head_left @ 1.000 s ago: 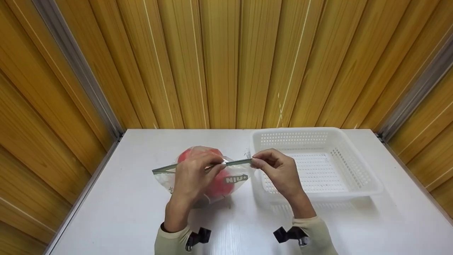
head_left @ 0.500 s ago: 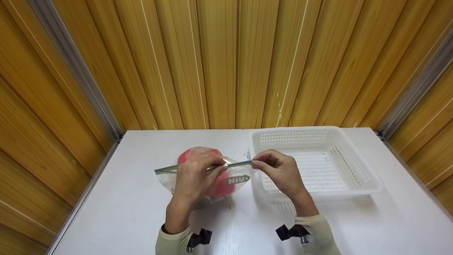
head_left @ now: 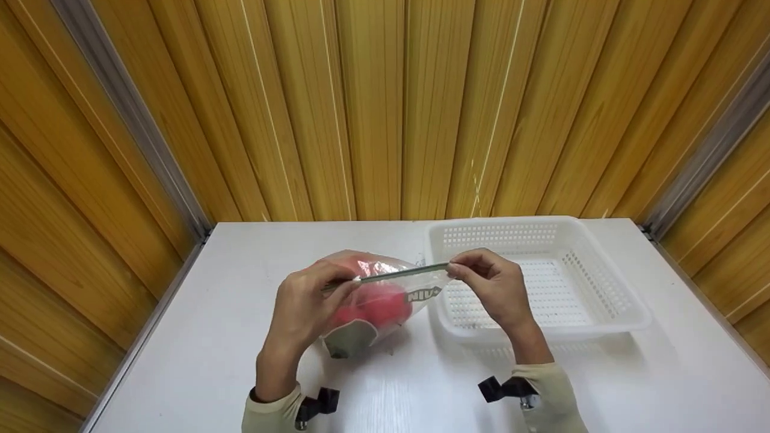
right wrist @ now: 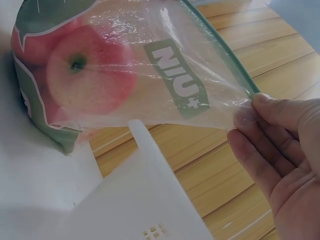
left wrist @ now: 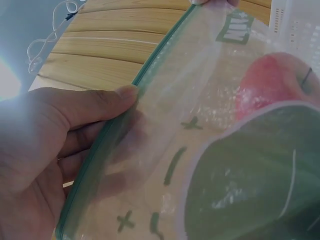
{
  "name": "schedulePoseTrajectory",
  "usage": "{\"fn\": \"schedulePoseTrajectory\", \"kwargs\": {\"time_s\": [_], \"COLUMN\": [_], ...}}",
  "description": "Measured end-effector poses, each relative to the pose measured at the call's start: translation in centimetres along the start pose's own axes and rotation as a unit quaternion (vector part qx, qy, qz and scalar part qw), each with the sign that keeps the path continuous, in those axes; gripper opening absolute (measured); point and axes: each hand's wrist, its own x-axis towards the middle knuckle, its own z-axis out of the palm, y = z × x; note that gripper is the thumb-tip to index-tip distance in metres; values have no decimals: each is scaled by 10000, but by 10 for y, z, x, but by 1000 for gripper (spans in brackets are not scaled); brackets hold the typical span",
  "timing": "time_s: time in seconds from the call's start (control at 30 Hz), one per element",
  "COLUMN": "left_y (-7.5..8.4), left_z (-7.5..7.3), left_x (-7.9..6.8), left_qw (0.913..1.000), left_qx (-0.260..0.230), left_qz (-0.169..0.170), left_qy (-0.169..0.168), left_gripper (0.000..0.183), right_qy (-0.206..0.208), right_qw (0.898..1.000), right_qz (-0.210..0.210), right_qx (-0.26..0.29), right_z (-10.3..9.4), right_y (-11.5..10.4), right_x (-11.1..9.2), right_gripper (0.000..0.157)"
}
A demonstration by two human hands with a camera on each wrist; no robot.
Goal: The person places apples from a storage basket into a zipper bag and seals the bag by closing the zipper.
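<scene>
A clear zip bag (head_left: 428,278) with a green strip along its mouth and "NIU+" printing holds red apples (right wrist: 89,70). My left hand (head_left: 307,300) pinches the green strip between thumb and fingers, with the thumb on the near side in the left wrist view. At the strip's other end, my right hand (head_left: 496,288) pinches the corner of the bag. Between the two hands the strip is stretched straight and looks pressed together. The bag's lower part, with a dark green printed patch (head_left: 350,338), hangs down toward the white table (head_left: 409,385). Some apples are hidden behind the left hand and the printing.
A white perforated plastic basket (head_left: 601,328) stands on the table at the right, close beside the bag and behind the right hand. Yellow wood-look panels (head_left: 373,108) rise behind the table. A white cable (left wrist: 50,40) shows in the left wrist view.
My left hand has slid leftward along the strip and closer to me, while the right hand shifted a little right. The bag has turned, so its green patch now shows more.
</scene>
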Motion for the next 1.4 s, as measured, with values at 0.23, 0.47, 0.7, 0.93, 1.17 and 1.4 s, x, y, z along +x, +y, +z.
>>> {"fn": "schedulePoseTrajectory", "kwargs": {"time_s": [0.23, 0.47, 0.7, 0.93, 1.17, 1.4], "left_y": [-11, -25, -46, -62, -65, -66], "left_z": [-15, -28, -30, -32, -33, -35], "left_x": [-5, -11, -18, -26, -28, -29], "left_qw": [9996, 9914, 9699, 9536, 9516, 9521], "left_qx": [-232, -1105, -1959, -2473, -2394, -2321], "left_qz": [-137, -704, -1445, -1707, -1878, -1908], "left_qy": [-21, -11, -84, 192, 432, 574], "left_gripper": [20, 20, 17, 15, 13, 13], "right_qy": [188, 493, 598, 721, 806, 819], "right_qw": [9998, 9985, 9979, 9971, 9964, 9964], "right_qz": [70, 240, 233, 180, 142, 145], "right_qx": [4, -61, 78, 183, 220, 168], "right_z": [-1, -6, -7, -6, -6, -5], "right_y": [5, 8, 11, 13, 15, 16], "right_x": [1, 2, 3, 4, 3, 4], "right_gripper": [8, 9, 10, 9, 10, 10]}}
